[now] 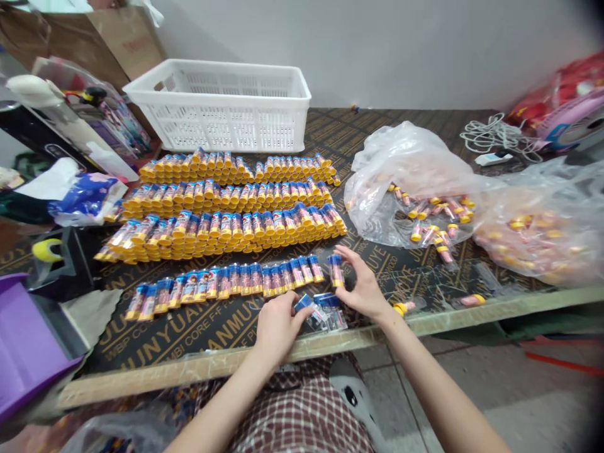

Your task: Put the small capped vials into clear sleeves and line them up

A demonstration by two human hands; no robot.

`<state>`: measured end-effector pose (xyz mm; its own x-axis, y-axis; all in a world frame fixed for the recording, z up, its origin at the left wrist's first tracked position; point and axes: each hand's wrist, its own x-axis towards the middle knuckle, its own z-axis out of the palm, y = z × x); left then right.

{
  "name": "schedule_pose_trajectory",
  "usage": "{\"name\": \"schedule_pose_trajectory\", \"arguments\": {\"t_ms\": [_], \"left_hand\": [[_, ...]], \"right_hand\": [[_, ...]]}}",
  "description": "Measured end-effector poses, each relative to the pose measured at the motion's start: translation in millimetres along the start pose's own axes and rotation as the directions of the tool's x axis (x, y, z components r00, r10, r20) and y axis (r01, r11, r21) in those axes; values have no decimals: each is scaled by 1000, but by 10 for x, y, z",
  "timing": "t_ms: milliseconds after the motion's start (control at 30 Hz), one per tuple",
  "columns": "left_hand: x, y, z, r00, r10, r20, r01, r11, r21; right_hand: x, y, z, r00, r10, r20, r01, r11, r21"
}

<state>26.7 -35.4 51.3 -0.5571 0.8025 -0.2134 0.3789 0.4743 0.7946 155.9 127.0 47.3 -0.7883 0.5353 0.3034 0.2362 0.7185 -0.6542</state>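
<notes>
Head view: our right hand pinches a blue-topped tube beside the tube row, while our left hand pinches a printed slip by loose slips.

White plastic basket near pale wall, brown paper bag at upper left. Below, blue floral packet, tape dispenser, purple container. Far right: coiled white cable beside pink fan.
</notes>
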Motion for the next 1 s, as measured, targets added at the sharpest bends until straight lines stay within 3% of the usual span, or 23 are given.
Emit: {"name": "schedule_pose_trajectory", "arguments": {"t_ms": [100,267,400,500,567,667,767,867,1000], "left_hand": [[1,-50,39,998,52,29,-59,910,410],[-13,-128,95,988,146,51,-151,843,517],[-47,-166,75,962,267,-59,-235,919,316],[-38,-143,67,976,206,-71,-210,977,-42],[-7,-122,85,993,111,-32,-115,962,-247],[51,-109,129,999,33,-33,-42,941,-337],[74,-118,142,999,44,-27,-48,975,-215],[51,-118,123,991,132,8,-133,990,43],[7,-94,114,966,253,57,-254,878,405]], "right_hand": [[228,160,29,991,16,133,7,986,-169],[270,120,-18,972,11,234,44,972,-229],[39,173,-485,965,154,211,-69,930,-362],[-194,299,-832,895,287,340,-121,892,-435],[-330,347,-925,849,318,422,-115,891,-439],[-457,338,-891,819,327,472,-110,896,-430],[-492,319,-820,816,338,470,-119,893,-434],[-472,353,-791,824,339,453,-134,895,-426],[-424,371,-732,844,338,416,-171,906,-388]]}}
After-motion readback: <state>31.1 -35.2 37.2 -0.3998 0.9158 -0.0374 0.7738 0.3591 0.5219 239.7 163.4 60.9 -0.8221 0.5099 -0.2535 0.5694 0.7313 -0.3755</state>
